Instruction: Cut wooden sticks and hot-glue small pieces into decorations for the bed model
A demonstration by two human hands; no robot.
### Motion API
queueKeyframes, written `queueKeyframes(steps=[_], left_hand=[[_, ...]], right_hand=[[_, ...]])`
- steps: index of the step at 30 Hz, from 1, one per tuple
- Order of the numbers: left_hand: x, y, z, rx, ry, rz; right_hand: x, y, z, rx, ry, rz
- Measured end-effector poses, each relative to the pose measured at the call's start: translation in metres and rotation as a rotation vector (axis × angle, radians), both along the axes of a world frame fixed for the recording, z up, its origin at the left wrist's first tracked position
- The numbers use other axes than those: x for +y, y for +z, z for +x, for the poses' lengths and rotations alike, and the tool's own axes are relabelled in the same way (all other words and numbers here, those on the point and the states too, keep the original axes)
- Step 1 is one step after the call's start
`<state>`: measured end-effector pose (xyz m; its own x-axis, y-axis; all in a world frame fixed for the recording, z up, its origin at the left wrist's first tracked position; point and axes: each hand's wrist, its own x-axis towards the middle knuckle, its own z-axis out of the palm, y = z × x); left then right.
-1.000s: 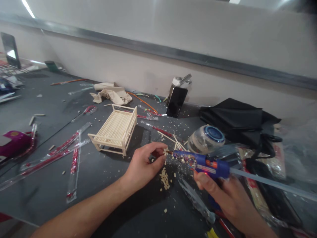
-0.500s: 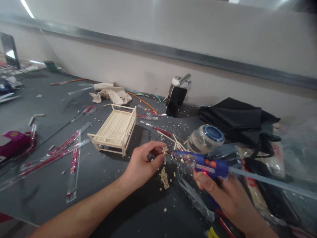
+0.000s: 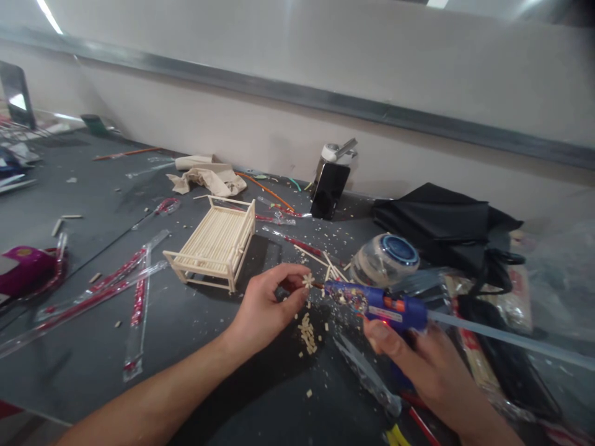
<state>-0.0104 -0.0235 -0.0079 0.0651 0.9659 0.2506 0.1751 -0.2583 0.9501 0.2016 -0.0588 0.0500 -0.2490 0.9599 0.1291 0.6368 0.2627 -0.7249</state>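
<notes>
Between the thumb and fingers of my left hand is a small star-shaped piece of wooden bits. My right hand is wrapped round the handle of a blue glue gun, which has a long clear glue stick in its back and a red light lit. The gun's nozzle points left, at or very near the wooden star; whether they touch I cannot tell. Below my left fingertips lies a small heap of cut wooden bits. A miniature bed of thin wooden sticks stands upright to the left.
Scissors lie below the glue gun. Behind it stands a clear jar with a blue lid. A phone leans on a white-topped container, beside a black bag. Red-filled plastic wrappers and a purple glue gun-like object lie left.
The wooden star has turned slightly in my left fingers and shows more of its face. The glue gun's nozzle stays close by. Otherwise the view has barely shifted.
</notes>
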Motion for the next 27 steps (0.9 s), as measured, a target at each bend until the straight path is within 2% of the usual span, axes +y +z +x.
queueKeyframes(steps=[27], left_hand=[[-0.0009, 0.0024, 0.0007, 0.019, -0.038, 0.020]], right_hand=[[0.0001, 0.0010, 0.0003, 0.020, -0.025, -0.003]])
